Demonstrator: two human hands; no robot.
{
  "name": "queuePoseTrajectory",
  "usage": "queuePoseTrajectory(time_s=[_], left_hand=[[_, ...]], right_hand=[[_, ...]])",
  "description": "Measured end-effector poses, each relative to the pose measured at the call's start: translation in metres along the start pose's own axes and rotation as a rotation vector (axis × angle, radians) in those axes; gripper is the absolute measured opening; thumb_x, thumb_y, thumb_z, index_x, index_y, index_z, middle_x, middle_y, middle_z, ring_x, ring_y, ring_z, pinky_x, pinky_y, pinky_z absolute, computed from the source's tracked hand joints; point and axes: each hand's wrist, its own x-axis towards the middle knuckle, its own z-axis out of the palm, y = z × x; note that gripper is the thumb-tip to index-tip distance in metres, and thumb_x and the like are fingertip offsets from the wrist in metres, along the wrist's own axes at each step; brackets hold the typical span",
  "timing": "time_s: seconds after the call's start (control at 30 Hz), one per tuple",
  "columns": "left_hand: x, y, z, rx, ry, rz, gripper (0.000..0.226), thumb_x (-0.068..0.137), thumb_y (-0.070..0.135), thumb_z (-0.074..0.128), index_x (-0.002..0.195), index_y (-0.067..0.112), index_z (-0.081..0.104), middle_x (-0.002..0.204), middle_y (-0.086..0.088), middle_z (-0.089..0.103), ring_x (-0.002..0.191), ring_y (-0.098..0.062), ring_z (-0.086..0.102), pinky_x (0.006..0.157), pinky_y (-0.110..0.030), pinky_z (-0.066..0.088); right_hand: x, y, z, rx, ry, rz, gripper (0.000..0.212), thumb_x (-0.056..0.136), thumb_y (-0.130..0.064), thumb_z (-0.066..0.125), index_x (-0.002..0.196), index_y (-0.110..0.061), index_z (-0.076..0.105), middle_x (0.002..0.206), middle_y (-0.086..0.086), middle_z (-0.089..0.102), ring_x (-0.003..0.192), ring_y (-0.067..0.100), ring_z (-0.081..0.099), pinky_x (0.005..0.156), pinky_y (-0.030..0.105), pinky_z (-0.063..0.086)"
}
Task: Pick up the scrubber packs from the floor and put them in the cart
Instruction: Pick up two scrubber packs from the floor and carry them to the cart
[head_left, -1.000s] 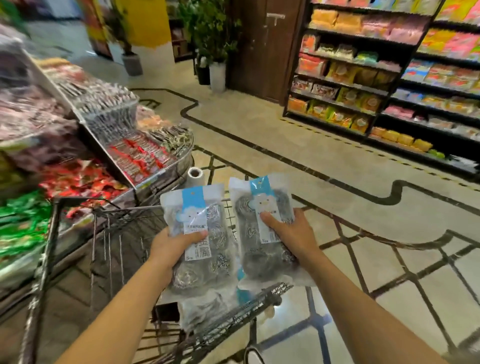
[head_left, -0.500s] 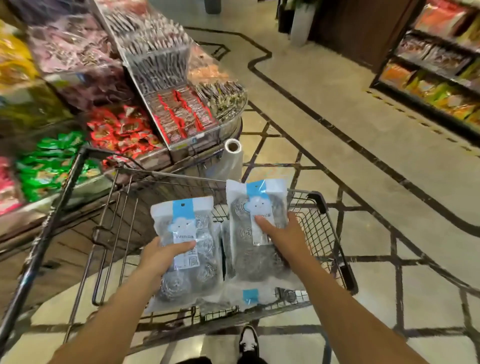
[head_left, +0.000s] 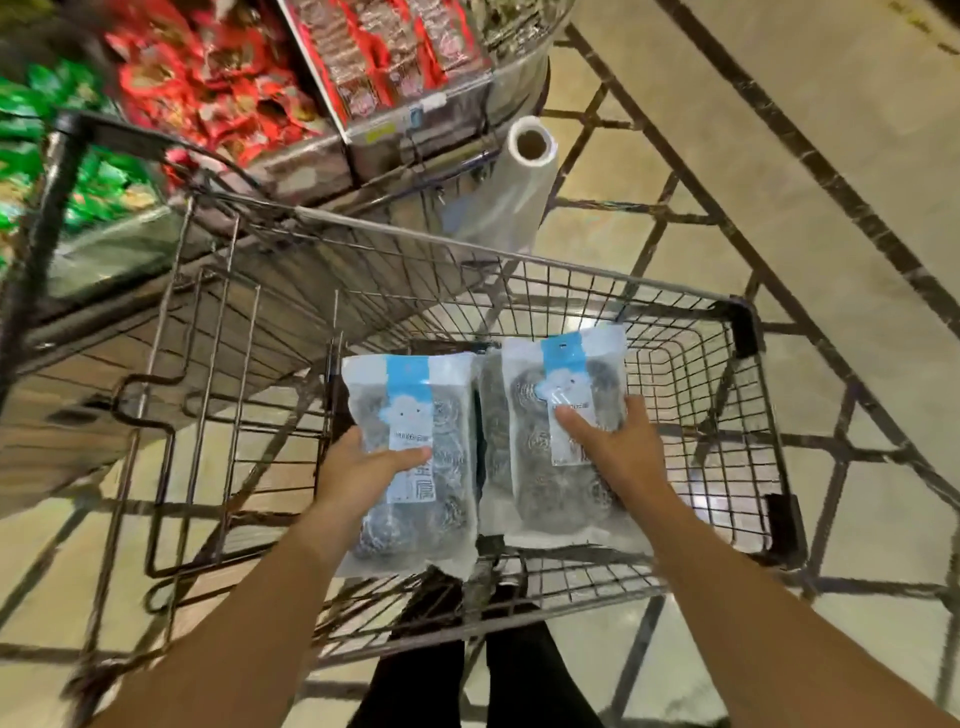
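Observation:
Two clear scrubber packs with blue and white labels hold grey steel-wool balls. My left hand (head_left: 363, 470) grips the left scrubber pack (head_left: 415, 514) by its left edge, thumb across the label. My right hand (head_left: 618, 447) holds the right scrubber pack (head_left: 550, 499), fingers spread over its front. Both packs hang low inside the wire shopping cart (head_left: 691, 306), near its bottom mesh. Behind the right pack another pack's edge shows. I cannot tell whether the packs touch the cart floor.
A snack display stand (head_left: 322, 78) with red and green packets stands right against the cart's far left side. A roll of clear plastic bags (head_left: 519, 176) hangs off the stand. Tiled floor (head_left: 779, 156) with dark lines stretches to the right. My dark trouser legs (head_left: 488, 686) show below the cart.
Both hands have lowered the two packs from above the cart rim down into the basket. My view has tilted downward, onto the cart.

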Motion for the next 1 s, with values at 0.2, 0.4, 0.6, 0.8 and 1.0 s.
queuePoseTrajectory(time_s=[0.2, 0.4, 0.6, 0.8, 1.0], left_hand=[[0.036, -0.012, 0.028, -0.012, 0.008, -0.014, 0.049, 0.071, 0.020, 0.094, 0.115, 0.020, 0.071, 0.103, 0.006, 0.077, 0.093, -0.009, 0.071, 0.075, -0.024, 0.053], [0.065, -0.020, 0.041, 0.046, 0.065, -0.050, 0.077, 0.062, 0.038, 0.097, 0.127, 0.016, 0.062, 0.115, 0.003, 0.072, 0.111, -0.022, 0.067, 0.101, -0.041, 0.052], [0.078, -0.033, 0.044, 0.047, 0.062, -0.074, 0.050, 0.067, 0.023, 0.095, 0.104, 0.029, 0.061, 0.088, 0.017, 0.068, 0.087, -0.010, 0.067, 0.076, -0.029, 0.053], [0.070, -0.019, 0.051, 0.135, 0.177, -0.096, 0.096, 0.071, 0.035, 0.093, 0.149, 0.015, 0.041, 0.136, -0.002, 0.058, 0.124, -0.027, 0.056, 0.098, -0.036, 0.047], [0.049, -0.009, 0.047, 0.472, 0.248, 0.026, 0.112, 0.076, 0.051, 0.084, 0.157, 0.018, 0.015, 0.150, -0.017, 0.045, 0.125, -0.043, 0.055, 0.096, -0.052, 0.049]], right_hand=[[0.020, 0.016, 0.040, -0.032, -0.003, 0.057, 0.098, 0.078, -0.062, 0.080, 0.154, -0.021, 0.035, 0.135, 0.007, 0.063, 0.119, 0.030, 0.063, 0.097, 0.042, 0.052], [0.038, 0.026, 0.070, -0.070, 0.054, 0.069, 0.097, 0.070, -0.074, 0.077, 0.144, -0.022, 0.043, 0.127, 0.004, 0.069, 0.105, 0.027, 0.070, 0.092, 0.048, 0.059], [0.049, 0.034, 0.081, -0.138, 0.064, 0.038, 0.093, 0.071, -0.072, 0.079, 0.143, -0.026, 0.042, 0.113, 0.001, 0.074, 0.098, 0.025, 0.071, 0.089, 0.047, 0.059], [0.052, 0.032, 0.084, -0.195, 0.055, 0.020, 0.096, 0.074, -0.074, 0.075, 0.148, -0.027, 0.036, 0.115, 0.003, 0.073, 0.101, 0.029, 0.071, 0.089, 0.048, 0.059], [0.040, 0.015, 0.075, -0.340, 0.002, 0.066, 0.095, 0.085, -0.070, 0.065, 0.151, -0.015, 0.025, 0.124, 0.016, 0.067, 0.110, 0.038, 0.067, 0.087, 0.044, 0.053]])
